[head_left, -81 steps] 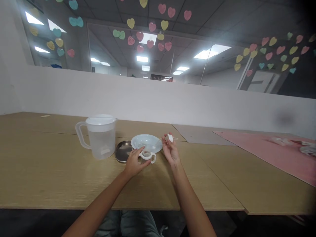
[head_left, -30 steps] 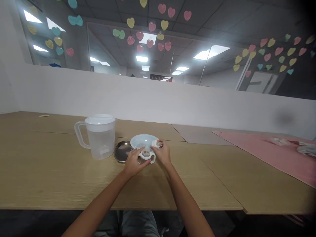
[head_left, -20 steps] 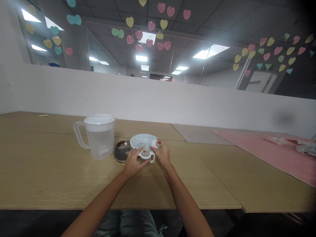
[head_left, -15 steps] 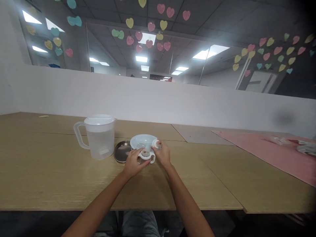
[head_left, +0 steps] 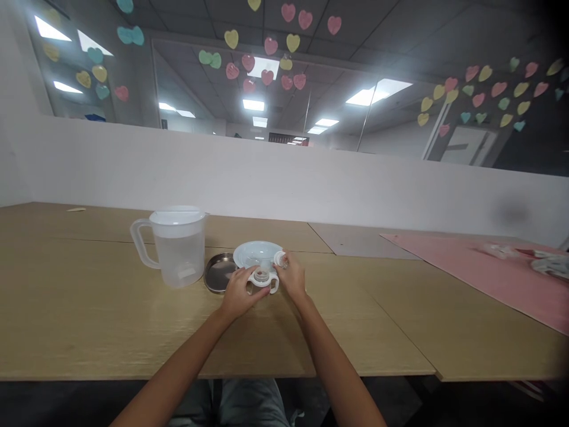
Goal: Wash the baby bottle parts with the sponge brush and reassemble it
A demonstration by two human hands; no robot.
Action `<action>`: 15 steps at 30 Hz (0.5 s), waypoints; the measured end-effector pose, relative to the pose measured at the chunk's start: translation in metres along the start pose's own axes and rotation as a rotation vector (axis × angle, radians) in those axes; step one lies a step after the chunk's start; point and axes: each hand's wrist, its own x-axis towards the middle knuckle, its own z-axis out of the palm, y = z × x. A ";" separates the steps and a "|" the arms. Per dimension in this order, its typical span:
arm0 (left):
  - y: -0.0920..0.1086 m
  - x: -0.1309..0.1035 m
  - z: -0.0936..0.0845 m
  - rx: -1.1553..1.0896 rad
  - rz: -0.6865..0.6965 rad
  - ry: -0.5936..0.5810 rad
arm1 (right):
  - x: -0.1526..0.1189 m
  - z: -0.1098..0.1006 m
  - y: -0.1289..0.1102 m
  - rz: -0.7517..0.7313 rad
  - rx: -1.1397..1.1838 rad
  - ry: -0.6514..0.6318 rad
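Note:
In front of the bowl, my left hand point(head_left: 239, 290) is wrapped round a small clear bottle point(head_left: 261, 276) with a white ring and side handle, like a baby bottle. Its round mouth is uncovered and faces up. My right hand point(head_left: 292, 275) pinches a white-rimmed bottle top point(head_left: 280, 258) with a clear part, just above and right of that bottle and apart from it. Behind both hands lies a pale blue bowl point(head_left: 249, 247), with something clear inside that I cannot make out. The round metal tray point(head_left: 217, 274) sits left of my left hand, partly hidden by it.
A clear plastic pitcher point(head_left: 180, 249) with a white lid stands left of the tray, handle to the left. A pink mat point(head_left: 462, 261) covers the table's right part, with crumpled cloth-like items point(head_left: 551, 264) on it. A white wall point(head_left: 267, 184) bounds the wooden table point(head_left: 111, 320) behind.
The view has shifted very slightly. Both hands keep their holds on the bottle and the bottle top, with almost no movement.

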 end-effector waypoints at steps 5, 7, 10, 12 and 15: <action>0.003 0.000 -0.002 -0.021 0.013 -0.006 | 0.000 0.003 0.006 -0.107 0.012 0.071; 0.003 0.001 -0.002 -0.020 0.009 -0.006 | 0.000 0.003 0.006 -0.128 0.008 0.066; 0.003 0.001 -0.002 -0.015 0.003 0.000 | -0.001 0.002 0.006 -0.131 -0.002 0.057; 0.003 0.001 -0.002 -0.015 0.009 0.001 | -0.001 0.001 0.004 -0.133 -0.007 0.058; 0.003 0.001 -0.002 -0.011 0.016 0.005 | -0.002 -0.002 -0.001 -0.134 -0.001 0.056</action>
